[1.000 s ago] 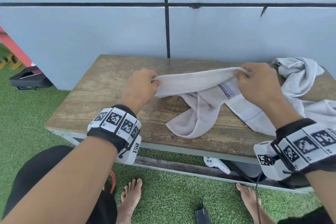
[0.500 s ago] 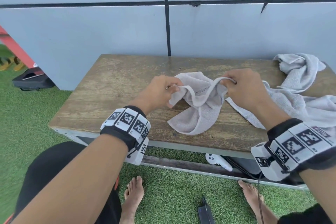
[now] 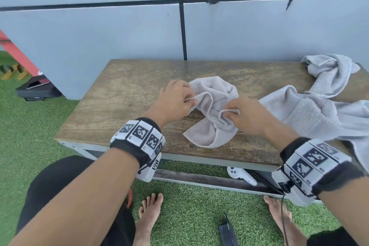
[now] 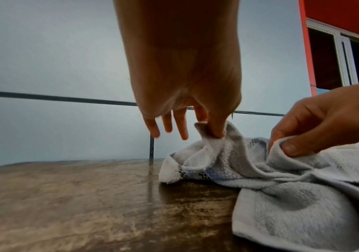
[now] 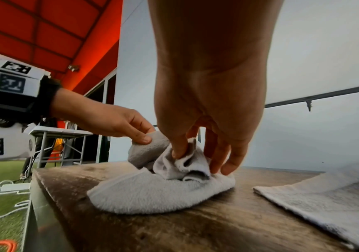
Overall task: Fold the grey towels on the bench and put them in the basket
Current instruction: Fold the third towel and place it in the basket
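Observation:
A small grey towel lies bunched on the wooden bench. My left hand pinches its left edge between thumb and forefinger, the other fingers spread; the pinch shows in the left wrist view. My right hand pinches a fold on the towel's right side, also seen in the right wrist view. The two hands are close together over the towel. Two more grey towels lie to the right: one spread, one crumpled at the back corner. No basket is in view.
A grey panel wall rises right behind the bench. Artificial grass surrounds it, with my bare feet below the front edge. A white controller and cables lie under the bench. A dark device lies on the grass.
The towel was stretched wide between my hands a second ago. Both hands have come together toward the bench middle and lowered it, so it now lies bunched on the wood.

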Available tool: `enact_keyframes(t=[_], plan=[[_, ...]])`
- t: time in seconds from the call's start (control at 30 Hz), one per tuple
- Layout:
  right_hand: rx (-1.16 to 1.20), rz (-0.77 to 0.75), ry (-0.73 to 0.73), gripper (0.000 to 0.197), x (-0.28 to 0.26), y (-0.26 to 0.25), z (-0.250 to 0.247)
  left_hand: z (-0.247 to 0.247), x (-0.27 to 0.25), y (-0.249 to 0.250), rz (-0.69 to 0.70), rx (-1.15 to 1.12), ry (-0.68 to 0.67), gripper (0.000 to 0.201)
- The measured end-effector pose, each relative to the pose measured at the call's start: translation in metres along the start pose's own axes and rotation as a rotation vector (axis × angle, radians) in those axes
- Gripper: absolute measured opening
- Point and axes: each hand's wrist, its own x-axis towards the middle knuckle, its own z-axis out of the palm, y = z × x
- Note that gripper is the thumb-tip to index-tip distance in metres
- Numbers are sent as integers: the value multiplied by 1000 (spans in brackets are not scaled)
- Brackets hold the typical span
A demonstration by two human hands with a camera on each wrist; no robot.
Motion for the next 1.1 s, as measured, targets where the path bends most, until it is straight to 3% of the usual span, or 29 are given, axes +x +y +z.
enact_keyframes(t=[0.13, 0.23, 0.33, 0.53, 0.6, 0.7, 0.8, 1.1], plan=[[-35, -133, -9, 23, 6, 3, 4, 5, -6, 8, 5, -29, -223, 30], [-46, -133, 15, 20, 6, 8, 4, 12, -9, 13, -31, -100, -249, 33], [-39, -80, 163, 15, 7, 13, 3, 13, -9, 17, 9, -166, -264, 35], [-25, 4, 373, 17, 7, 14, -1, 17, -3, 4, 44, -37, 33, 30], [-13, -11, 312, 14, 7, 12, 0, 20, -2, -4, -14, 22, -17, 31], [-28, -51, 123, 19, 3, 5, 0, 26, -3, -6, -30, -39, -235, 34], [-17, -29, 17, 23, 0, 0, 3, 28, -5, -2, 19, -40, -211, 32], [66, -48, 13, 25, 3, 4, 17, 34, -1, 0, 124, -192, -236, 46]])
